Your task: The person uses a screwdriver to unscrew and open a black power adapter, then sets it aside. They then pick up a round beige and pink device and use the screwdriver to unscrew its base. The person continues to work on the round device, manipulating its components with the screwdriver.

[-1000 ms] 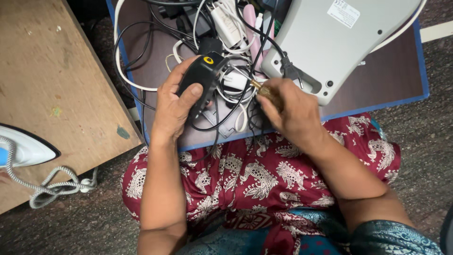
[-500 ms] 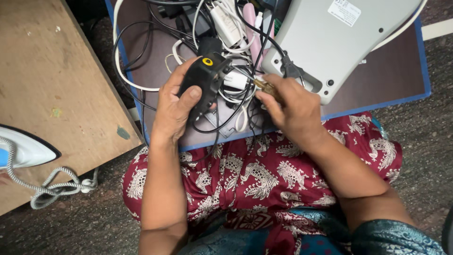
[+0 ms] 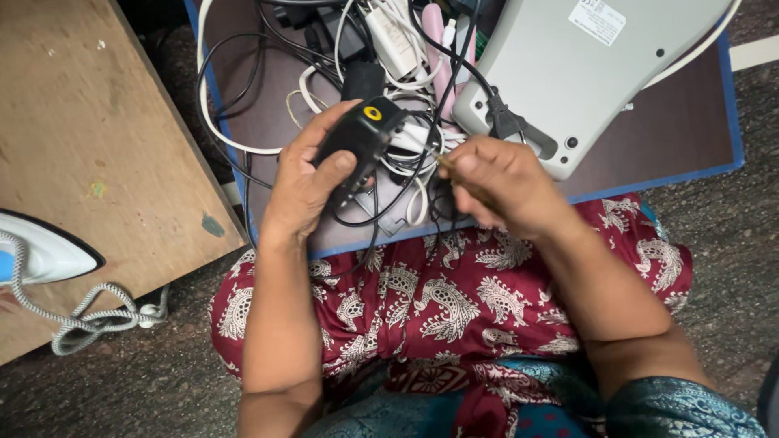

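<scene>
Head view shows a seated person working over a dark board with a blue edge (image 3: 698, 166) laid across the lap, crowded with tangled cables (image 3: 406, 154) and a large pale grey appliance (image 3: 584, 73) lying at the upper right.

Risk, as a judgement: the cords are looped through one another around both hands, so a tug on one lead could drag neighbouring wires or pull the plug seated in the grey appliance's socket (image 3: 503, 122). The black adapter (image 3: 357, 142) is gripped along its sides only, above the pile, and a slip could drop it into the knot. The right hand is blurred, so a slender tool there could skid off its mark and nick insulation or a fingertip.

The left hand (image 3: 304, 191) has its fingers (image 3: 320, 134) curled closed around the black adapter, a small box with a yellow ring on its upper face, thumb pressed on the front. It sits at the near middle of the board, just above the front edge, touching the white and black cords beneath it.

The right hand (image 3: 503, 182) is bunched tight, fingers pinched narrow on a thin brownish rod-like item (image 3: 454, 166); what exactly it is cannot be told through the blur.

At left a wooden bench (image 3: 97, 162) carries a white and blue clothes iron (image 3: 40, 251) with its braided cord (image 3: 89, 312) trailing down.
</scene>
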